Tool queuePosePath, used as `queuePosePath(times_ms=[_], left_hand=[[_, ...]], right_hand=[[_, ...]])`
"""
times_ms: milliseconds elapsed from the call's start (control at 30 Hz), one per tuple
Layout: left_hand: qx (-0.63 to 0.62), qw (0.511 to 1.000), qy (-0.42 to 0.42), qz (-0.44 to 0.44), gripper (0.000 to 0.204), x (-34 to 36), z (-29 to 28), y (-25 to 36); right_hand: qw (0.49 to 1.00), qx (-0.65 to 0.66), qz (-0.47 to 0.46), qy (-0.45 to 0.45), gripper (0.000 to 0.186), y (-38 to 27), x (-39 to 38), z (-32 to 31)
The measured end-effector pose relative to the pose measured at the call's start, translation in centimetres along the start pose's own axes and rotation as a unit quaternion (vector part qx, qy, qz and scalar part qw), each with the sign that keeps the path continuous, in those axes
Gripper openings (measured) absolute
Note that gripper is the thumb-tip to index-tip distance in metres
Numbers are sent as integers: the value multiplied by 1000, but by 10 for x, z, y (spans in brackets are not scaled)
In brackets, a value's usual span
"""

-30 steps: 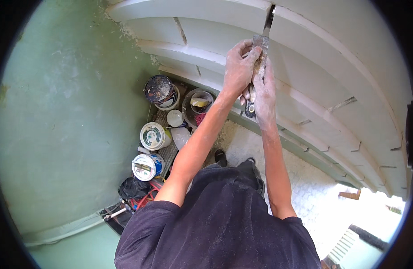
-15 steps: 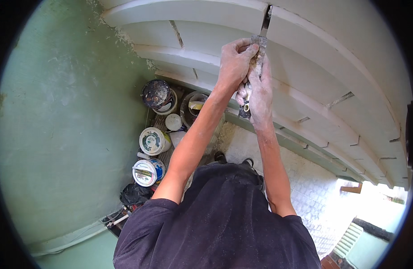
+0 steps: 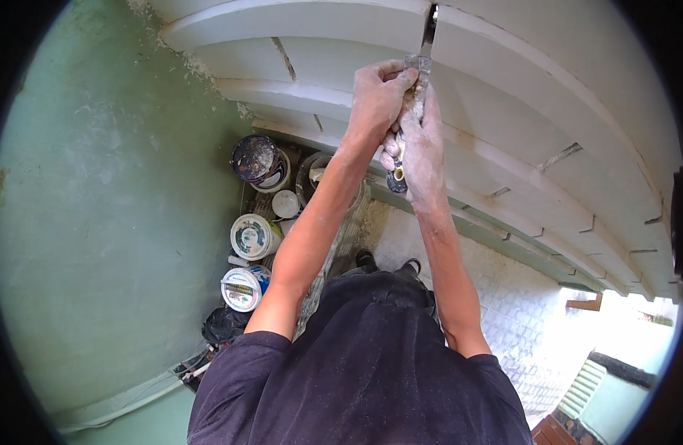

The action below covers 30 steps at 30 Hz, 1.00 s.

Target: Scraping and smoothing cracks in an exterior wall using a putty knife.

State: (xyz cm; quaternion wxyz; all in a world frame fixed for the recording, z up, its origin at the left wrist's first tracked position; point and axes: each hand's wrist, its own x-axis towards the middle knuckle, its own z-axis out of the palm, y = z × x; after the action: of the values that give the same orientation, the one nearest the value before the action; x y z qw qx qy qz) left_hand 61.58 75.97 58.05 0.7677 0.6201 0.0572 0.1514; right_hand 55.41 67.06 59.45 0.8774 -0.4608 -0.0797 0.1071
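Note:
Both hands, dusted white, are raised to a hand tool (image 3: 415, 81) with a crusted grey body, a flat metal blade and a dark end with a hole. My left hand (image 3: 378, 100) pinches its upper part with curled fingers. My right hand (image 3: 423, 152) is wrapped round its lower part, below the left. The blade lies at a narrow dark slot (image 3: 432, 26) in a white curved rib (image 3: 312, 21) of the stepped structure before me; how deep it sits I cannot tell.
A green wall (image 3: 111, 208) is on the left. Along its foot stand several paint buckets (image 3: 252, 237), a round tub (image 3: 312, 170) and a black bag (image 3: 224, 326). My shoes (image 3: 365, 259) are on a pale tiled floor (image 3: 497, 297). A slatted panel (image 3: 582, 389) is at lower right.
Both hands and the tool appear slightly further left in the picture, along with the ribbed structure, as the view shifts. The grip on the tool stays the same.

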Motion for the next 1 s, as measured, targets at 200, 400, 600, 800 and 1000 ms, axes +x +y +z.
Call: queuePosePath(times_ms=[200, 400, 600, 800, 1000], left_hand=[[76, 997, -9, -4, 25, 6, -1, 14], [36, 999, -9, 1, 25, 0, 0, 12], [29, 1000, -9, 1, 22, -3, 3, 14], [42, 998, -28, -23, 21, 2, 1, 17], [13, 999, -32, -30, 20, 5, 0, 18]], right_hand=[[1000, -16, -15, -3, 25, -2, 11, 4], [999, -31, -7, 14, 18, -5, 3, 5], [999, -25, 18, 19, 15, -12, -1, 8], [999, -20, 22, 19, 24, -13, 6, 8], [999, -18, 23, 19, 26, -9, 8, 10]])
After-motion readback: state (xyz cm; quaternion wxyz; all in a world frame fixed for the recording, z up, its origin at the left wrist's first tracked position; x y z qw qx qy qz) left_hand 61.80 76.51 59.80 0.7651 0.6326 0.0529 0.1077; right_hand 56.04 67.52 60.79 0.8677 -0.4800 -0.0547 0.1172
